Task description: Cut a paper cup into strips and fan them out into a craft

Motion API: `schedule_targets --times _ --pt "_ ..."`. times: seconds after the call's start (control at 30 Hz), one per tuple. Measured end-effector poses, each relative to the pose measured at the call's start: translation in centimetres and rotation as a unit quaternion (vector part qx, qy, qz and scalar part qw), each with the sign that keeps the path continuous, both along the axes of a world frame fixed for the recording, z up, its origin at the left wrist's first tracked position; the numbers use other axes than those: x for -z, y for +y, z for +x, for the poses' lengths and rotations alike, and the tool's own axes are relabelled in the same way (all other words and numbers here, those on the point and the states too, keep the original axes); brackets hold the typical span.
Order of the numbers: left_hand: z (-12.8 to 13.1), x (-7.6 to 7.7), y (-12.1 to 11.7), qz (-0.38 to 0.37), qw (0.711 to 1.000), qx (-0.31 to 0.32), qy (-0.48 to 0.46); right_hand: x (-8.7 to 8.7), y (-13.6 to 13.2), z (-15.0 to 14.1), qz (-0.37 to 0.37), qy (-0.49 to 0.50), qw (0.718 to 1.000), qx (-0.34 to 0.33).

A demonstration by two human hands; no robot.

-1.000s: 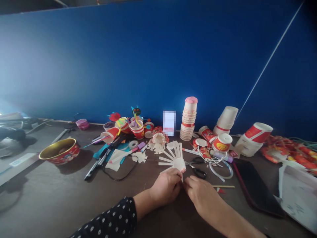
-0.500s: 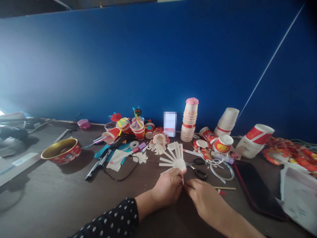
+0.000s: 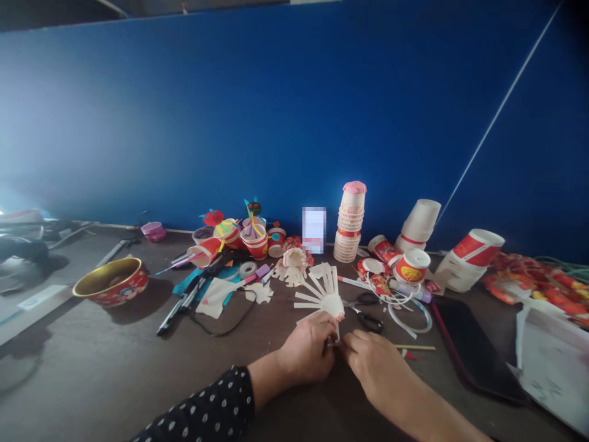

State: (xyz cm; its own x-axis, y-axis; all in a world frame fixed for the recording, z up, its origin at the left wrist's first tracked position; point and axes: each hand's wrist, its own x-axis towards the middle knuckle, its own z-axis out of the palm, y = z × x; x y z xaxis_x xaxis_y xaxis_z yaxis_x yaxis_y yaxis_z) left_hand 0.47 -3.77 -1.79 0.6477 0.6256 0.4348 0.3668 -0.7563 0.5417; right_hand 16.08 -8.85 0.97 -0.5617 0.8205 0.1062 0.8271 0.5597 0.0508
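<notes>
Mid-bench (image 3: 92,362), a strip-cut paper cup (image 3: 332,305) is being pinched at its near rim by the curled left hand (image 3: 306,348) and the right hand (image 3: 375,368), fingers almost closed to steady it; black-handled scissors (image 3: 370,323) are kept just beside.

And there goes the right hand (image 3: 375,374), sliding back in at the paper cup's (image 3: 333,305) 5 o'clock and closing the gap from half a second ago! Its fingertips (image 3: 346,345) are now right beside the left hand (image 3: 306,350) at 7 o'clock, and a small dark sliver (image 3: 329,344), too small to tell, has appeared there.
</notes>
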Motion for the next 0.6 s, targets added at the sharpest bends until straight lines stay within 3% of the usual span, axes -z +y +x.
schedule_targets --times 0.4,0.6 --pt "0.11 -0.14 0.11 -0.016 1.0 -0.001 -0.007 -0.18 0.21 0.0 -0.009 0.009 1.0 0.004" --pt "0.16 -0.14 0.08 -0.032 0.999 -0.01 -0.016 0.26 0.39 0.04 0.022 0.006 1.0 -0.001"
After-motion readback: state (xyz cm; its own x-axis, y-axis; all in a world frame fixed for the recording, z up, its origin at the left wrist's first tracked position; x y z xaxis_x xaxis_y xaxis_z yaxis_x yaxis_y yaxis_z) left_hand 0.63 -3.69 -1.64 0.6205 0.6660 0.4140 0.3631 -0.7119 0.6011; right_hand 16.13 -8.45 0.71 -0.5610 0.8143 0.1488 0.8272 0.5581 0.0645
